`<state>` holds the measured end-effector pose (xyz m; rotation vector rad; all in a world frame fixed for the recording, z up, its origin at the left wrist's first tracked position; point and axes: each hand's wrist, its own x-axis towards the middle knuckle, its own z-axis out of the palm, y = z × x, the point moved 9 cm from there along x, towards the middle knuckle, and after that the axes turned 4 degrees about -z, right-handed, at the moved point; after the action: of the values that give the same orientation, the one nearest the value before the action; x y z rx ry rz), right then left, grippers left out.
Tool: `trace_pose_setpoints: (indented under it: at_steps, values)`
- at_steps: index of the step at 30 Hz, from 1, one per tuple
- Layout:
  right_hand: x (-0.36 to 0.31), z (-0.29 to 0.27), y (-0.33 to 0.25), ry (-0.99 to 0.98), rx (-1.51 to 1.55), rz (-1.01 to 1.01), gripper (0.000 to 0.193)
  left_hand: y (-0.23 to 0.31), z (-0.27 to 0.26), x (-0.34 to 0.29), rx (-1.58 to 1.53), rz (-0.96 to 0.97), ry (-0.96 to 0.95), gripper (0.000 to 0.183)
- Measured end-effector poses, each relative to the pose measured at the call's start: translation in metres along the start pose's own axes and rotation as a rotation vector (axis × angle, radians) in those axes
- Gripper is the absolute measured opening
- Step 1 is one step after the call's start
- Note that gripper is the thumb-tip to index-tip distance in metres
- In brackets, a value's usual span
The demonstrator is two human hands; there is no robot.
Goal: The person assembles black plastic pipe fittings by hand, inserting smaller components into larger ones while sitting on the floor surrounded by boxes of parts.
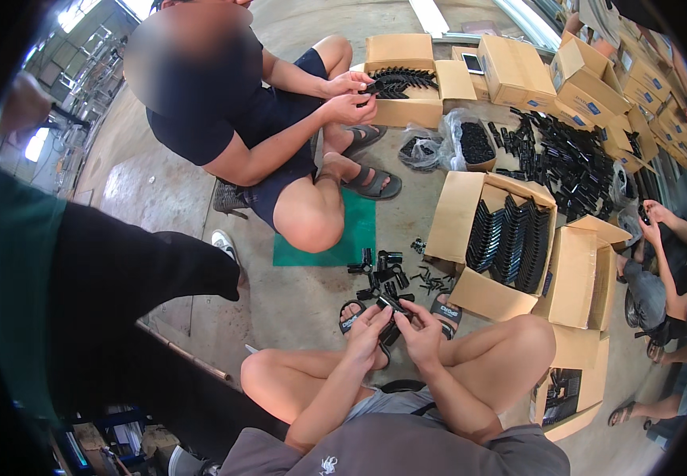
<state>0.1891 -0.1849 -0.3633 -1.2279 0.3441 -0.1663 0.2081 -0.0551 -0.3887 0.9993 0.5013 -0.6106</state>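
Observation:
Between my knees, my left hand (367, 332) and my right hand (419, 332) are both closed on one black angled tube fitting (388, 303). Fingertips grip it from either side, and its lower part shows between my hands. Whether it is metal or plastic I cannot tell. Just beyond, a loose heap of similar black fittings (379, 268) lies on the floor between my sandalled feet. Beside that heap are small dark pins or screws (432, 279).
An open carton (492, 295) of stacked black fittings stands ahead right. Behind it spreads a pile of black parts (569, 159). A seated co-worker (200, 119) handles a fitting by another carton (400, 49). A standing person's dark-clothed leg (113, 270) is close on my left.

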Motion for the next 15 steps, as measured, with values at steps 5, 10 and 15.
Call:
trace_pose_setpoints:
  at_steps: [5, 10, 15]
  values:
    - [0.000, 0.010, -0.015, -0.043, 0.036, -0.046, 0.032, 0.006, 0.005, -0.001, -0.149, 0.130, -0.012, 0.028]
    - [0.003, 0.012, -0.031, -0.177, -0.121, -0.084, 0.034, 0.022, 0.001, -0.006, -0.049, 0.191, -0.035, 0.030]
    - [0.003, 0.020, -0.041, -0.232, -0.025, -0.020, 0.035, 0.047, 0.005, -0.019, 0.178, 0.210, -0.075, 0.035]
